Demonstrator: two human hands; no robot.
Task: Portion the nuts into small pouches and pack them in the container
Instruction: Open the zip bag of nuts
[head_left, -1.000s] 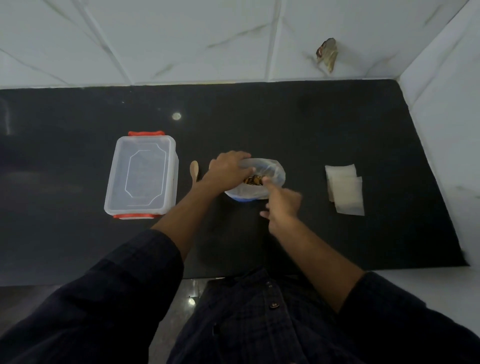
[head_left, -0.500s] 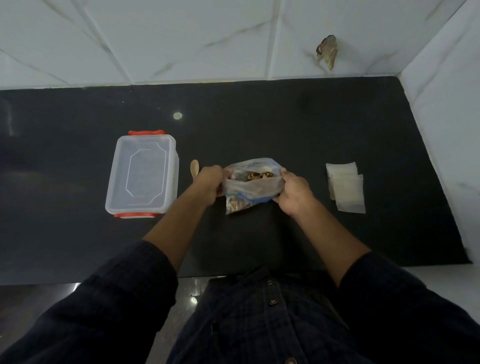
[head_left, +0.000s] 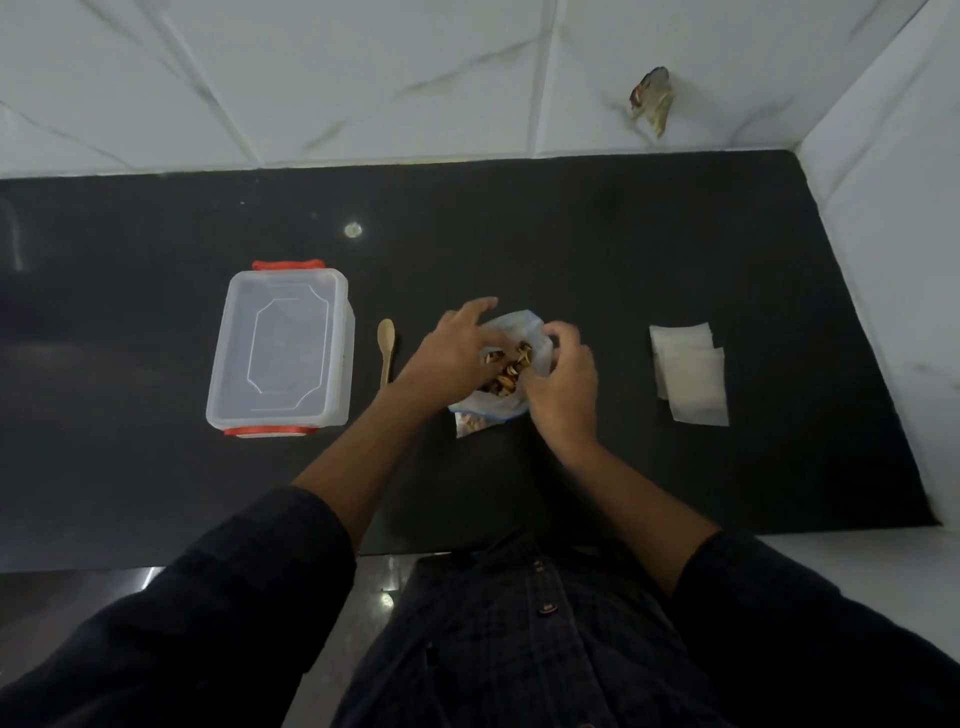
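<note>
At tabletop (head_left: 571, 234) centre, left hand (head_left: 457, 351) and right hand (head_left: 563, 384) each pinch the nut bag (head_left: 511, 364) rim in a closed grip, lidded container (head_left: 283, 348) at 9 o'clock, pouches (head_left: 691, 379) at 3 o'clock.

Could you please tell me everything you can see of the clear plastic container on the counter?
The container is a rectangular box of clear, slightly cloudy plastic with rounded corners. Its clear lid is on, embossed with an eight-sided outline, and red clips show at its far and near ends. It lies flat on the dark counter, long side running away from the person, left of the wooden spoon and apart from it. Nothing shows inside, and neither hand touches it.
</note>
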